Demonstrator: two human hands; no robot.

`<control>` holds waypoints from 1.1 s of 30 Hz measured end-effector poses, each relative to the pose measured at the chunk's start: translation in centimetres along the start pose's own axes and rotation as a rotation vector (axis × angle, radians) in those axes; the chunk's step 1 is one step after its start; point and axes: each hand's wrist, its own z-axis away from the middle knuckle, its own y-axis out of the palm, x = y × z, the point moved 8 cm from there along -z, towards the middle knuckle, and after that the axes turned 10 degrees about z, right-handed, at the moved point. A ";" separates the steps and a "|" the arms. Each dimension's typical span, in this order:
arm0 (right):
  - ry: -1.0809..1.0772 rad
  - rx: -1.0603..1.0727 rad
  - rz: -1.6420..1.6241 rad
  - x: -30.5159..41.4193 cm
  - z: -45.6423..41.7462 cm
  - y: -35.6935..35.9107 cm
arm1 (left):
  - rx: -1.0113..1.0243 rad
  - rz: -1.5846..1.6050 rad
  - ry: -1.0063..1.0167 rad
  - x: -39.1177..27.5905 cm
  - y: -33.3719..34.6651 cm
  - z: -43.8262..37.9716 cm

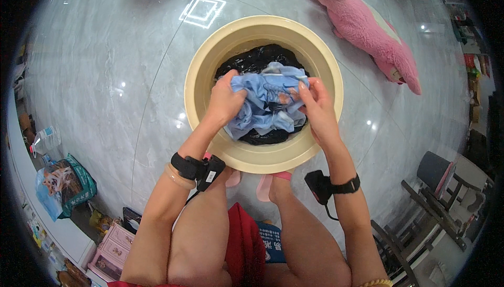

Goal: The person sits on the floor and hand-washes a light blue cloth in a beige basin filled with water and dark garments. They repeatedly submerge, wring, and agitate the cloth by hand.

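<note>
A wet light-blue garment (271,90) with a printed pattern is bunched between my two hands, over a round cream plastic tub (330,50). My left hand (226,100) grips its left edge with the fingers curled in. At the other side, my right hand (321,109) pinches the garment's right edge between thumb and fingers. Dark, wet cloth (262,56) lies in the tub beneath and around the blue garment, and some water shows beside it. The lower part of the blue garment rests over the dark cloth.
A large pink plush toy (366,31) lies on the tiled floor beyond the tub at the right. Folded chairs (441,196) stand at the lower right. To the left are a clear plastic bottle (49,139), a printed bag (69,186) and a small pink drawer cabinet (112,251).
</note>
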 end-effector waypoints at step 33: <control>0.317 0.324 -0.870 -4.6 -0.5 6.3 | -0.003 -0.391 0.828 -10.8 6.7 5.5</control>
